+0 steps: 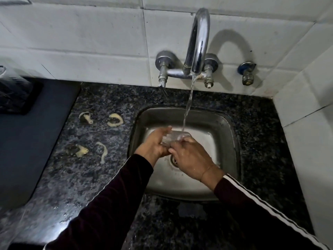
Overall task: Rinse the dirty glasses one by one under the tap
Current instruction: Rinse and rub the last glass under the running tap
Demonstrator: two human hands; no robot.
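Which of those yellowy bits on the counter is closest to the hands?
The long thin curved scrap, lower right of the four. It lies nearest the left hand; the other three sit farther from the sink.

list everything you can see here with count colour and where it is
clear drinking glass: one, transparent, held over the sink under the water stream
curved chrome tap: one, silver, on the tiled wall above the sink, water running
square steel sink: one, grey, set in the countertop
small blue-capped wall valve: one, right of the tap
speckled black granite countertop: one, around the sink, wet
pale yellowish residue marks: four, on the countertop left of the sink
dark flat mat: one, far left
white wall tiles: behind and at right
left hand: holds the glass, dark sleeve
right hand: on the glass, dark sleeve with white stripes
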